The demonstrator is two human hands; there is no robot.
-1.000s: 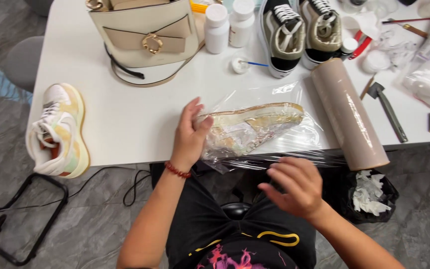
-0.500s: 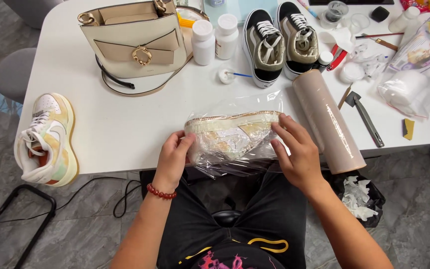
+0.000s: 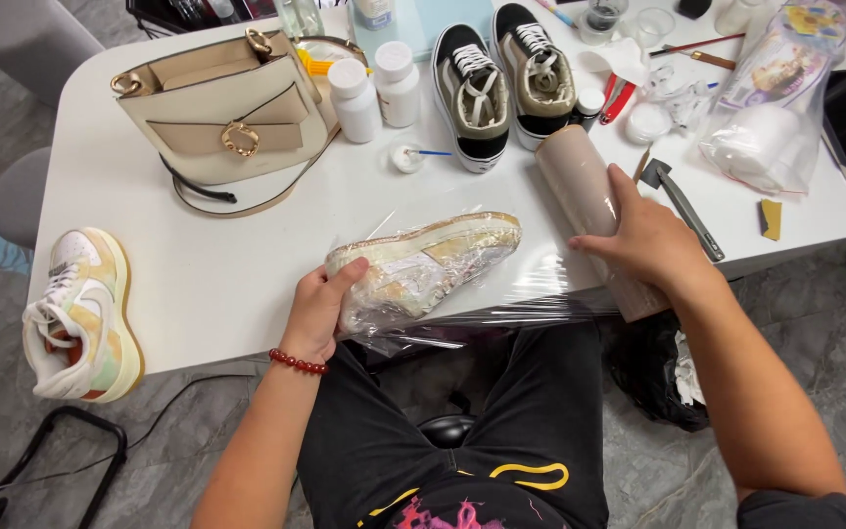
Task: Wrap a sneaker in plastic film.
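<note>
- I see the wrapped shoe (image 3: 426, 264) lying on its side at the near edge of the table (image 3: 208, 284), sole turned away from me, already covered in clear film (image 3: 531, 284) over its whole visible length.
- My left hand (image 3: 320, 309) closes on the shoe's heel end, thumb on top and fingers curled under (a firm hold, as far as I can judge).
- My right hand (image 3: 643, 240) lies flat on the roll (image 3: 594, 216), just right of the shoe, palm down, fingers spread, pressing and not gripping round it.
- A sheet of film runs taut from the roll to the shoe, so I judge the wrap mostly done; what is left is parting the film from the roll and smoothing the loose tail that bunches under the shoe.
- The shoe's near side sits right at the table's edge, with film hanging over it toward my lap, so there is little margin that way.
- Left of the shoe the tabletop is bare as far as the second shoe (image 3: 80, 313), which overhangs the left corner.
- Beyond the shoe stand a bag (image 3: 227, 113), two bottles (image 3: 374, 88) and a dark pair (image 3: 506, 73).
- Right of the roll lie small tools (image 3: 682, 201), near it, so room there is tight.
</note>
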